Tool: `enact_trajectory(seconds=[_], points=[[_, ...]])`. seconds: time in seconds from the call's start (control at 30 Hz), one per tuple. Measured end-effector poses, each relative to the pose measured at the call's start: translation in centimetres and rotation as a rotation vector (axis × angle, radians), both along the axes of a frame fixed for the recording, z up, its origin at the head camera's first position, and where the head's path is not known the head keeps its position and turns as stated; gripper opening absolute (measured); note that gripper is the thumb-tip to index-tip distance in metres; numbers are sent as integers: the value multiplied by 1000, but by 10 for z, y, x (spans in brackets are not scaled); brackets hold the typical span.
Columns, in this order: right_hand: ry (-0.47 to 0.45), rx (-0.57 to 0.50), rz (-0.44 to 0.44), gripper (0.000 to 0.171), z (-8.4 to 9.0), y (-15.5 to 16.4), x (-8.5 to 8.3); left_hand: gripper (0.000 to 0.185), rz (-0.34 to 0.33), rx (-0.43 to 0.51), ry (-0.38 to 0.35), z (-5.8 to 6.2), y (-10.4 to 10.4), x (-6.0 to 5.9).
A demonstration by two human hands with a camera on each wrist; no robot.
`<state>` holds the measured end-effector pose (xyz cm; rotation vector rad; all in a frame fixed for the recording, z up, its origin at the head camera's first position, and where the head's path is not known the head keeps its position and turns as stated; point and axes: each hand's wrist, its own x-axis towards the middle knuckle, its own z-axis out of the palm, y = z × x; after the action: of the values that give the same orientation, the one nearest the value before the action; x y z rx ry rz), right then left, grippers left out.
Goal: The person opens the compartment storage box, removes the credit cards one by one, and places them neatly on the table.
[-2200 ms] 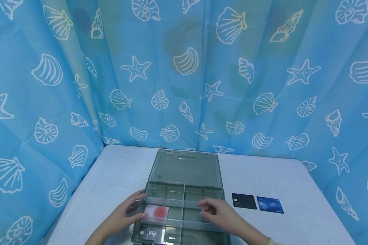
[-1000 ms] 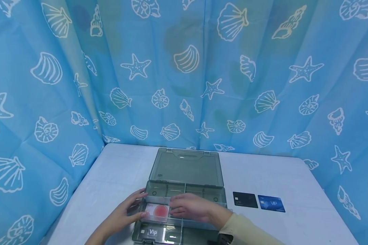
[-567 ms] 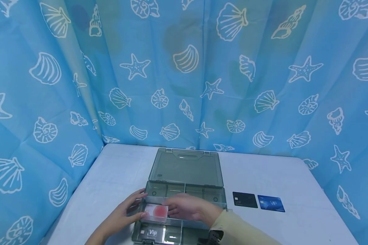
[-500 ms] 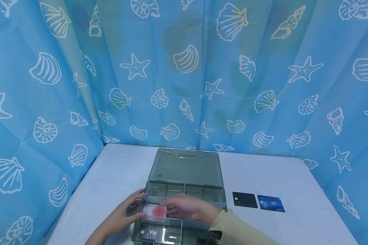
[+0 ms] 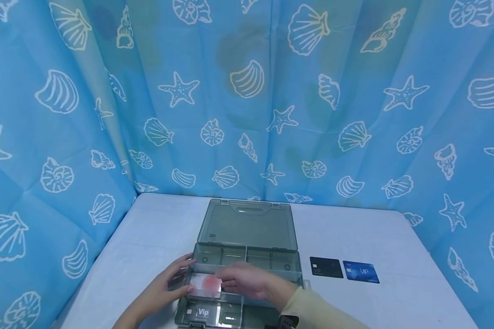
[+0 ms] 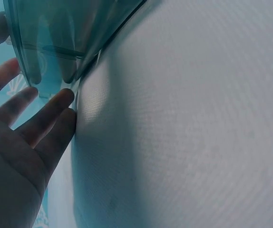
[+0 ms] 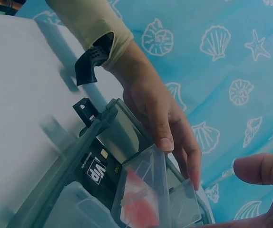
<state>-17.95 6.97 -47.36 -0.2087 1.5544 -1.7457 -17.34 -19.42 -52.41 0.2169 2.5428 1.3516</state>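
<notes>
A grey see-through compartment box (image 5: 247, 249) lies open near the table's front edge, its lid (image 5: 249, 224) laid back. A clear card with a red disc (image 5: 206, 282) sits tilted in the middle-left compartment. My left hand (image 5: 179, 278) rests against the box's left wall (image 6: 65, 38) with straight fingers (image 6: 55, 102), its thumb on the card's left edge. My right hand (image 5: 240, 281) reaches across the box, fingers touching the card's right edge. In the right wrist view the card (image 7: 141, 199) stands slanted under a thumb (image 7: 165, 142), and my right thumb (image 7: 265, 171) stays clear of it.
A dark "Vip" card (image 5: 203, 313) lies in the front-left compartment. To the right of the box, a black card (image 5: 326, 267) and a blue card (image 5: 361, 272) lie side by side on the white table (image 5: 160, 237). Blue seashell curtains close in behind and on both sides.
My right hand has moved left across the box, from its right compartments to the red-disc card. The card has shifted slightly left and tipped. The left hand has stayed put.
</notes>
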Motion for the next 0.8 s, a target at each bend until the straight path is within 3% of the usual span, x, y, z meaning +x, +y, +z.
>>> enact_trajectory(seconds=[0.27,0.5,0.8], points=[[93,2,-15,67,3,2,8,70,0,0,-3,0,0,0],[142,19,-45,61,8,2,11,71,-12,12,0,2,-1,0],[260,73,-91,51,3,-4,6,70,-43,28,18,-3,-4,-2]])
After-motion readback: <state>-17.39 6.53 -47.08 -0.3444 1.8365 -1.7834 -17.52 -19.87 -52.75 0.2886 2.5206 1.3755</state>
